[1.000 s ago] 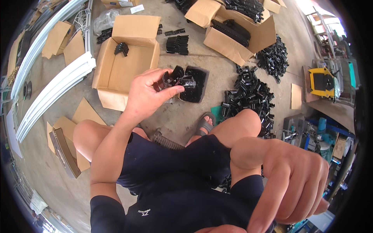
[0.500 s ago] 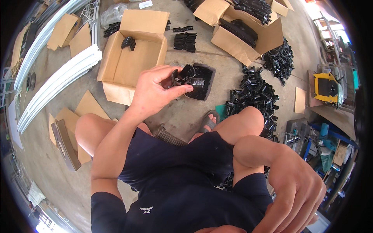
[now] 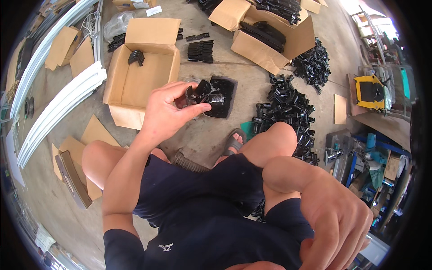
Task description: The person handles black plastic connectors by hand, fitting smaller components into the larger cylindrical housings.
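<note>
My left hand [image 3: 166, 110] is closed, thumb and fingers pinched around glossy black curved clip-like pieces [image 3: 204, 90]. It cannot be told exactly how many pieces it grips. Beneath them lies a dark square patch or shallow tray [image 3: 228, 96] on the floor. Just left of that hand is an open cardboard box [image 3: 155, 74], with a small black bundle of nested pieces [image 3: 136, 57] inside. At the lower right, near my upper body, my right hand [image 3: 335, 220] has its fingers bent and drawn together. Its palm and whatever it may hold are hidden.
Loose black pieces form a heap [image 3: 288, 110] by my right knee. Behind it stands a second cardboard box [image 3: 258, 54] with stacked black parts. A stacked row [image 3: 200, 51] lies between the boxes. White curved-looking rails [image 3: 63, 110] and flat cardboard [image 3: 100, 135] are at left.
The whole view has shifted slightly, so the floor objects sit further left and a little lower. My left hand keeps its grip on the black pieces. My right hand stays bent.
</note>
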`<action>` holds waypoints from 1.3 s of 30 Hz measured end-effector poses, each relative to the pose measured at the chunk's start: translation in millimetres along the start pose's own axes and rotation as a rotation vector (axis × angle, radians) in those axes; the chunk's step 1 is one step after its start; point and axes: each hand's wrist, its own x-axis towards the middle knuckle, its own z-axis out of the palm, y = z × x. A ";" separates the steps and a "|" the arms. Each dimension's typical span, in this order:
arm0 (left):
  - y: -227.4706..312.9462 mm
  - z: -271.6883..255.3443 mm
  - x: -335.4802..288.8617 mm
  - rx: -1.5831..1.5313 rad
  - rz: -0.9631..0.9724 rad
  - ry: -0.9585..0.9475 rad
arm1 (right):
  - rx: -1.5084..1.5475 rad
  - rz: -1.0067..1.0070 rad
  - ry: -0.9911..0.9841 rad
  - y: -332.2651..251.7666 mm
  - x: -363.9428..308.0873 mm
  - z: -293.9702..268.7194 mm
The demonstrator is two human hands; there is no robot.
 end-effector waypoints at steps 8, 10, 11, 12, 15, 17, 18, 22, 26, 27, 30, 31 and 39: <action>1.5 0.2 1.8 -0.038 -0.004 -0.017 | -0.033 -0.011 -0.007 -0.7 -5.0 2.2; -0.9 1.3 0.7 -0.054 0.009 -0.001 | -0.017 -0.160 -0.057 6.9 -5.9 0.8; -2.3 1.7 0.1 -0.064 0.021 0.017 | -0.011 -0.208 -0.075 10.0 -4.7 0.3; -2.8 2.4 0.7 -0.067 0.021 0.011 | 0.003 -0.144 -0.037 10.9 -0.2 0.6; -2.8 2.1 1.0 -0.059 0.032 0.010 | 0.019 -0.055 -0.010 6.0 2.6 0.1; -1.1 -1.4 -1.5 -0.050 0.036 0.012 | 0.036 -0.037 -0.028 7.8 0.5 0.6; -0.1 -1.2 -1.6 -0.050 0.038 0.013 | 0.023 -0.112 -0.038 7.8 -2.9 2.1; -0.1 0.8 -1.7 -0.053 0.036 0.019 | -0.016 -0.220 -0.015 8.6 -5.9 7.2; 2.2 1.2 -0.5 -0.010 0.046 0.008 | 0.007 -0.037 0.046 4.3 1.6 6.4; 3.2 0.2 -1.0 -0.005 0.053 0.011 | 0.010 -0.092 0.001 6.0 0.4 4.9; -0.2 -2.4 -2.5 -0.011 0.058 0.038 | 0.087 -0.057 -0.072 0.6 3.0 -3.0; -3.0 -5.7 -3.5 0.039 0.127 0.074 | 0.161 0.037 -0.094 1.2 3.4 -6.7; -0.6 -4.5 2.0 -0.145 0.097 0.132 | -1.136 0.746 0.044 49.2 -34.1 -81.1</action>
